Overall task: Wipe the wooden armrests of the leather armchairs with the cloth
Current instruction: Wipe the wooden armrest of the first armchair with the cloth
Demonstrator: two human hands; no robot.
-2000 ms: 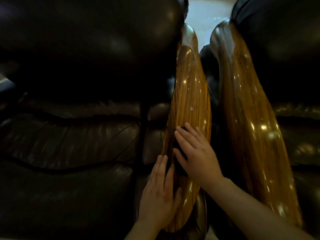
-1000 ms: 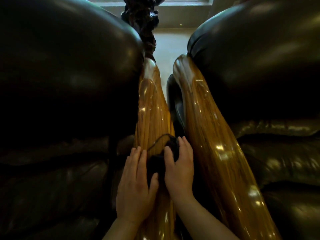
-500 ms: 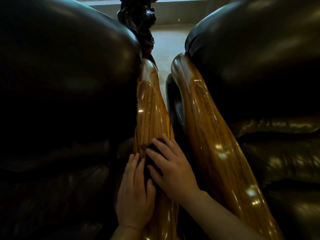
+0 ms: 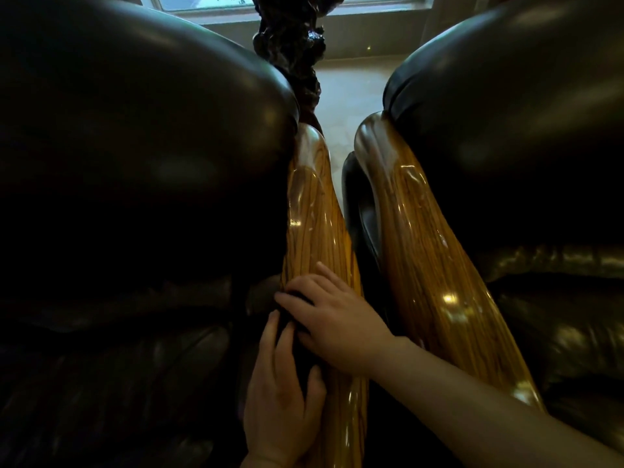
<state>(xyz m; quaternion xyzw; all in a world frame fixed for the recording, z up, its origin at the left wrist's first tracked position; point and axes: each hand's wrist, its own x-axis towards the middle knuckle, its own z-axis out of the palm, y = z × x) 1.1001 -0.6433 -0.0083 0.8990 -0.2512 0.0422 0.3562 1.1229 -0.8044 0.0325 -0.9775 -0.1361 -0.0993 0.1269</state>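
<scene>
Two glossy wooden armrests run side by side between two dark leather armchairs: the left armrest (image 4: 314, 231) and the right armrest (image 4: 429, 258). A small dark cloth (image 4: 297, 329) lies on the left armrest, mostly hidden under my hands. My right hand (image 4: 331, 319) presses flat on the cloth, its fingers spread toward the left edge of the wood. My left hand (image 4: 280, 393) lies along the armrest's left side just below, its fingertips touching the cloth.
The left armchair (image 4: 135, 163) and the right armchair (image 4: 523, 130) fill both sides. A narrow dark gap separates the armrests. A dark carved wooden stand (image 4: 293, 52) rises behind them, with pale floor (image 4: 351, 92) and a window beyond.
My right hand has turned and slid leftward across the left armrest with the cloth under it. My left hand stayed beside it. The view tilted up toward the window.
</scene>
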